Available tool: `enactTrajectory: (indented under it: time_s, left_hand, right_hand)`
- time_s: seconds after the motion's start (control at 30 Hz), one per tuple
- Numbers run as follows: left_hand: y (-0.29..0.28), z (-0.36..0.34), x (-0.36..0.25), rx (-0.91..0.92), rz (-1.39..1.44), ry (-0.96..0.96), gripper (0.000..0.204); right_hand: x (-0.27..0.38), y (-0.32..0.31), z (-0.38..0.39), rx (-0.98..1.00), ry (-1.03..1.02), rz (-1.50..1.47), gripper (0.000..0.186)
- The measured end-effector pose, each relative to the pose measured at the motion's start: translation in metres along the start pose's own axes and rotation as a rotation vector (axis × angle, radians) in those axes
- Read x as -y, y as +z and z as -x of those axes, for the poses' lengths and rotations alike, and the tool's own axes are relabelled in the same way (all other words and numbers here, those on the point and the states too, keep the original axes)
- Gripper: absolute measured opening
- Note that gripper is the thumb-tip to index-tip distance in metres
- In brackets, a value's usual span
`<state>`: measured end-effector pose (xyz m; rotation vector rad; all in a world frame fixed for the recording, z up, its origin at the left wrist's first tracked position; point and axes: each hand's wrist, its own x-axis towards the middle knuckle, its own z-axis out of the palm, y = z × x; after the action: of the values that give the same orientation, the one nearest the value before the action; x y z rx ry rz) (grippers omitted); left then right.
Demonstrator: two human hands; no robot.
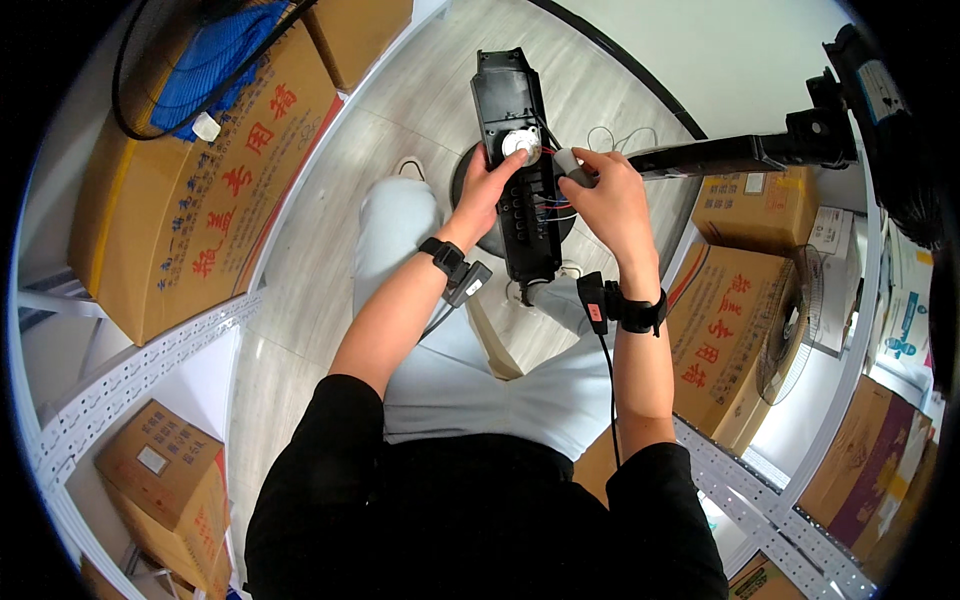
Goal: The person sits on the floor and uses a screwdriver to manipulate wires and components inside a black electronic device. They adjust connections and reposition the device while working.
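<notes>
A long black plastic housing (508,100) stands upright between my knees, its open back showing a white round part (521,144) and coloured wires (553,205). My left hand (490,188) grips the housing's left edge, thumb near the white part. My right hand (608,195) pinches a small grey cylinder (568,165) against the housing's right side. Both wrists wear black bands with small devices. The housing rises from a round black base (466,170) on the floor.
Large cardboard boxes (200,190) sit on a white metal shelf (130,370) at left, with a blue fan grille (215,60) on top. More boxes (725,335) and a fan grille (785,330) are at right. A black stand arm (740,152) crosses the upper right.
</notes>
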<state>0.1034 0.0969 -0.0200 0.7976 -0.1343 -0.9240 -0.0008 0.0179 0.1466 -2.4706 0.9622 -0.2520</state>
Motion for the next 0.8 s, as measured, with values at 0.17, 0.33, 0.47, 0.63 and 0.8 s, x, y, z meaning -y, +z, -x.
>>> enactTrajectory:
  time_s: [0.17, 0.33, 0.47, 0.63, 0.8]
  left_hand:
    - [0.001, 0.0, 0.0, 0.007, -0.03, 0.022, 0.044]
    - [0.003, 0.002, -0.001, -0.015, -0.016, 0.02, 0.043]
    - [0.002, 0.002, -0.004, -0.015, 0.002, 0.042, 0.053]
    - [0.006, 0.004, -0.01, 0.015, -0.013, 0.139, 0.087]
    - [0.0, 0.0, -0.004, 0.03, -0.099, 0.21, 0.089]
  right_hand:
    - [0.001, 0.002, -0.002, 0.03, 0.009, 0.021, 0.043]
    - [-0.002, 0.001, 0.0, 0.012, 0.01, 0.004, 0.043]
    - [-0.008, -0.003, 0.011, -0.042, 0.013, -0.035, 0.044]
    - [-0.027, -0.003, 0.037, -0.006, 0.081, -0.207, 0.043]
    - [-0.031, -0.002, 0.065, -0.009, 0.131, -0.331, 0.043]
